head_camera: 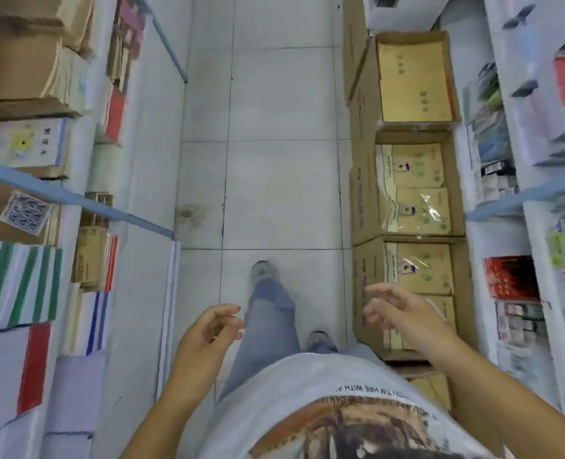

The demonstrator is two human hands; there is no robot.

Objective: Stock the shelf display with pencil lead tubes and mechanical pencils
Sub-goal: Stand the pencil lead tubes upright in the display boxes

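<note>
Cardboard boxes (362, 200) line aisle's right; left hand (205, 336), right hand (403, 313) empty, relaxed.

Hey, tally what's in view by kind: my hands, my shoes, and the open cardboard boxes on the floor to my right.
Hands: 2, the left hand and right hand, both empty
Shoes: 2
Open cardboard boxes: 3, plus one mostly hidden behind the right arm, uncounted
Total: 7

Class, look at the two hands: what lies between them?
In the head view, a jeans-clad leg over tiled floor lies between left hand and right hand.
</note>
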